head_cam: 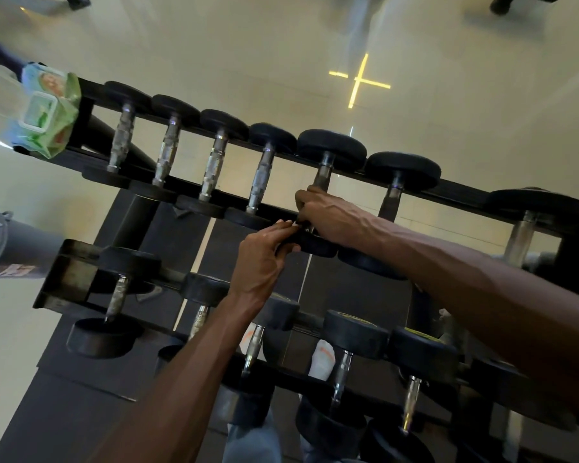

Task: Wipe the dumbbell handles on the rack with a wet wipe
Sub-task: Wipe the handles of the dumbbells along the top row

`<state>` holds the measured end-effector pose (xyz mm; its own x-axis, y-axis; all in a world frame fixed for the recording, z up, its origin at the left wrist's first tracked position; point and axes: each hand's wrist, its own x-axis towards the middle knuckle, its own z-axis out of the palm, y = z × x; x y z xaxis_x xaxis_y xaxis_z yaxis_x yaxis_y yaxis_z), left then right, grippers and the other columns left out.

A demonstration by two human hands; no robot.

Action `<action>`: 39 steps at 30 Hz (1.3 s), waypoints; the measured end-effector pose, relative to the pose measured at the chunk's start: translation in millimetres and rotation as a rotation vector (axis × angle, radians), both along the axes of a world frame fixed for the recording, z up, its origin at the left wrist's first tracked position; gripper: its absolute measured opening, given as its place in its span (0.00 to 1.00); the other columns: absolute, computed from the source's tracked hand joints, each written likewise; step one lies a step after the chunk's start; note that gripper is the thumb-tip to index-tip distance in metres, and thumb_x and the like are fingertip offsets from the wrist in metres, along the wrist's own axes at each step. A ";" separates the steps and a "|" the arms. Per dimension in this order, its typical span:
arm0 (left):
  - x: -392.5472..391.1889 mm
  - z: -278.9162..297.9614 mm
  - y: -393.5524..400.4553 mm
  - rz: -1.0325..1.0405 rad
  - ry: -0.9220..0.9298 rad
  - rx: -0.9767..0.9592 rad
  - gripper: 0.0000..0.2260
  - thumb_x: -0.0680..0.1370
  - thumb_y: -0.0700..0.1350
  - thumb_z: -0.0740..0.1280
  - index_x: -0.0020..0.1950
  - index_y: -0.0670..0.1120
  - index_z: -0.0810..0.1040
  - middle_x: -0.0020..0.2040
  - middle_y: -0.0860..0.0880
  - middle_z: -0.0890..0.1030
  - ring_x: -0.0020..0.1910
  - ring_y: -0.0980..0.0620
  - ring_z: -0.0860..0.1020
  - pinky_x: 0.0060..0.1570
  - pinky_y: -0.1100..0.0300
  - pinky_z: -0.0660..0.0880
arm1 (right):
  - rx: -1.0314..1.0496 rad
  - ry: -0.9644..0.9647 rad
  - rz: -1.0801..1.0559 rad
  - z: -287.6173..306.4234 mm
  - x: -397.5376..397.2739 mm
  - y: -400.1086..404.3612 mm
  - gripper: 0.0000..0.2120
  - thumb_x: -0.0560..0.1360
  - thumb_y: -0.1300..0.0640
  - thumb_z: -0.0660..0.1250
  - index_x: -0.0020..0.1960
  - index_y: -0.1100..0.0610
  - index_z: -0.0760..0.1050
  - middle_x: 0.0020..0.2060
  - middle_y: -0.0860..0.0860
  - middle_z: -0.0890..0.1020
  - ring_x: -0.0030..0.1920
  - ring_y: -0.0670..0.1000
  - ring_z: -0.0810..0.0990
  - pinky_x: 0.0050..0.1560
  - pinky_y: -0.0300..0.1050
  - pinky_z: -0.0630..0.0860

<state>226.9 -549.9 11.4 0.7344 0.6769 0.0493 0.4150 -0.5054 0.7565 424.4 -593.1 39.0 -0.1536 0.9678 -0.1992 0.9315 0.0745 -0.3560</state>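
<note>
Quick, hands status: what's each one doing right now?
Left hand: fingers curled, pinching at the near end of the dumbbell; contents cannot be told.
Right hand: closed around that dumbbell's handle.

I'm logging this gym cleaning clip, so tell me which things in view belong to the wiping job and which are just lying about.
Part of the job:
- right hand closed round a top-row dumbbell handle
- left hand beside it
- dumbbell rack
- wet wipe pack on the rack's left end

Just lying about:
- grey cylinder at far left
- dark floor mat under the rack
</note>
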 end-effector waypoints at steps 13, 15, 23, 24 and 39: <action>0.3 -4.6 2.3 0.013 0.000 -0.019 0.17 0.74 0.41 0.77 0.63 0.46 0.85 0.62 0.47 0.84 0.66 0.51 0.80 0.68 0.53 0.75 | 0.191 -0.208 -0.163 5.6 14.0 20.8 0.08 0.79 0.67 0.63 0.41 0.67 0.75 0.50 0.60 0.74 0.50 0.57 0.72 0.35 0.45 0.66; -0.1 -4.2 1.2 0.014 0.006 -0.016 0.17 0.74 0.41 0.77 0.63 0.47 0.85 0.63 0.47 0.84 0.66 0.52 0.80 0.69 0.54 0.74 | 0.203 -0.219 -0.131 2.0 9.7 17.1 0.09 0.79 0.66 0.63 0.42 0.67 0.76 0.52 0.60 0.74 0.52 0.58 0.73 0.34 0.42 0.63; -0.9 -7.8 2.7 0.014 0.002 0.002 0.16 0.75 0.42 0.77 0.63 0.47 0.85 0.63 0.48 0.84 0.66 0.53 0.80 0.68 0.54 0.75 | 0.292 -0.219 -0.257 -1.3 15.0 19.0 0.06 0.78 0.67 0.64 0.46 0.66 0.79 0.51 0.60 0.76 0.51 0.56 0.75 0.41 0.48 0.80; -0.9 -7.5 2.1 0.017 0.006 0.001 0.16 0.75 0.42 0.77 0.63 0.47 0.85 0.63 0.47 0.84 0.65 0.52 0.80 0.68 0.54 0.75 | 0.302 -0.248 -0.316 -2.3 12.9 22.9 0.05 0.77 0.69 0.65 0.47 0.66 0.80 0.52 0.61 0.77 0.52 0.57 0.77 0.44 0.49 0.82; -0.9 -6.0 3.8 0.016 0.015 -0.030 0.17 0.75 0.42 0.77 0.63 0.46 0.84 0.62 0.46 0.84 0.65 0.52 0.80 0.69 0.52 0.75 | 0.410 0.513 -1.468 -40.8 -5.7 14.1 0.03 0.76 0.62 0.73 0.47 0.57 0.86 0.42 0.50 0.86 0.43 0.46 0.83 0.40 0.28 0.72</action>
<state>226.0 -546.1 5.4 0.7241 0.6895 0.0181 0.4342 -0.4761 0.7647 418.7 -579.0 -1.8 0.9445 0.3042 -0.1243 0.0750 -0.5677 -0.8198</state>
